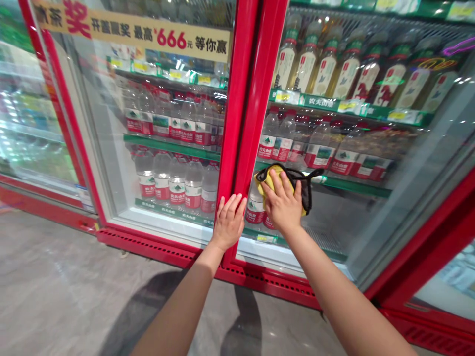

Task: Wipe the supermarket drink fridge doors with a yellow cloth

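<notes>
Hand placement: the right hand (284, 205) is spread wide over a yellow cloth (306, 192) with black edging and appears to press it against the glass (330, 212) of the right-hand door. For even pressure, bear down through the whole palm, not the fingertips alone. A black loop (316, 173) sticks out from the cloth's right side; fold it clear, since it may leave streaks. The left hand (229, 222) holds nothing; its fingers lie nearly together, flat on the red frame (256, 89) where two doors meet. This seems a sound brace, provided the fingertips are kept out of the seam. Overlapping strokes, carried right up to the frame, would suit this pane. Behind the glass, water bottles (255, 208) on the bottom shelf, partly hidden by the cloth, could mask smears; check from an angle.
</notes>
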